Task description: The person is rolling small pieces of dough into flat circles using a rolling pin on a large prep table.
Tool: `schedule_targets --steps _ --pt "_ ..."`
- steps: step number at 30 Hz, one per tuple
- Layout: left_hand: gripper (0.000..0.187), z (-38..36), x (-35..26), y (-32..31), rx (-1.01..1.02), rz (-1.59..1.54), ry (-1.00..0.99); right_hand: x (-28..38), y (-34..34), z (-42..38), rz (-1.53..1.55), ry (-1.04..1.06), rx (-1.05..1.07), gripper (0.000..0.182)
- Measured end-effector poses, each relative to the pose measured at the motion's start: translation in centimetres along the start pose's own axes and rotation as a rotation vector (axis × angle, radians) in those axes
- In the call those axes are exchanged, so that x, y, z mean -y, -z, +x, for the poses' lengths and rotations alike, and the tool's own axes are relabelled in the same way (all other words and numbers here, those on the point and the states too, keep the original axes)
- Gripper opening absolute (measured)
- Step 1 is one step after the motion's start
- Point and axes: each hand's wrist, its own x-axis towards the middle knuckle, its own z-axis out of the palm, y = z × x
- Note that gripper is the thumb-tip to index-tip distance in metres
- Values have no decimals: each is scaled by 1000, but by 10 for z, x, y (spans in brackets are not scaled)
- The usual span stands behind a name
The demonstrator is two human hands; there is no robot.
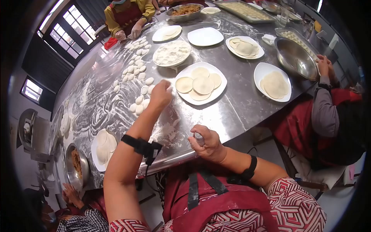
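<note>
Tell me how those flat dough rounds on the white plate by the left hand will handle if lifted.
The dough rounds look thin and overlap on the white plate, so they would probably flop and stretch when lifted. The flour dusting the table suggests they slide apart rather than stick. They seem light. The left hand reaches beside the plate.
</note>
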Motion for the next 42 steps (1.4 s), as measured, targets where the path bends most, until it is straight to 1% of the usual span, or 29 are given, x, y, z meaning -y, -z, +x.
schedule_targets --steps 1,4,7,8,9,10,11,12,13,14,17,20,23,24,27,30,33,34,35,36,38,40,42 --pt "30 -12 5 4 -65 341 -70 -1 0 -1 -2 -5 -2 35" --pt "28 -50 24 6 40 707 11 -1 0 -1 -13 -3 -5 35" --pt "25 -78 40 8 -83 825 -299 -1 0 2 -39 -1 -6 35" --pt "21 -81 42 11 10 758 -212 0 -1 3 -46 -14 -6 35" --pt "20 -81 36 18 49 768 -211 1 -1 4 -53 -28 -2 35" --pt "19 -81 33 25 89 776 -207 -2 -3 5 -94 45 -24 34" --pt "17 -78 35 33 126 783 -198 -2 -3 5 -82 0 -18 34" --pt "14 -70 54 38 93 693 -298 -1 -3 4 -65 -44 -10 34" --pt "18 -65 59 46 141 604 -232 -1 -5 3 -44 -86 -1 34" --pt "18 -60 63 53 92 424 -142 -5 -7 3 -54 -28 -34 35" --pt "18 -51 72 81 -14 317 149 0 -7 1 -41 -78 -34 33" --pt "20 -61 83 83 7 348 250 4 -9 0 -55 -76 -61 32" --pt "23 -77 80 63 -27 363 241 3 -10 3 -88 -42 -72 32" --pt "26 -77 78 57 -67 326 236 1 -10 3 -102 -31 -75 32" --pt "34 -76 73 57 54 319 245 1 -9 1 -73 -77 -59 32" --pt "33 -87 67 47 73 74 129 7 -8 2 -141 18 -78 31" --pt "25 -120 40 35 206 -332 167 -3 -10 0 -175 1 -93 30" --pt "22 -131 29 34 316 -477 308 -6 -12 4 -183 -16 -94 30" --pt "21 -134 30 29 330 -423 252 -13 -13 8 -149 -124 -53 30" --pt "20 -136 32 23 343 -368 193 -19 -19 21 -220 -15 -84 29" --pt "17 -137 27 20 350 -268 72 -39 -33 43 -193 -7 -55 31" --pt "16 -128 24 20 343 -168 60 -46 -46 63 -245 -8 -30 31" --pt "16 -124 24 22 350 -124 47 -47 -45 60 -263 -42 -23 30"
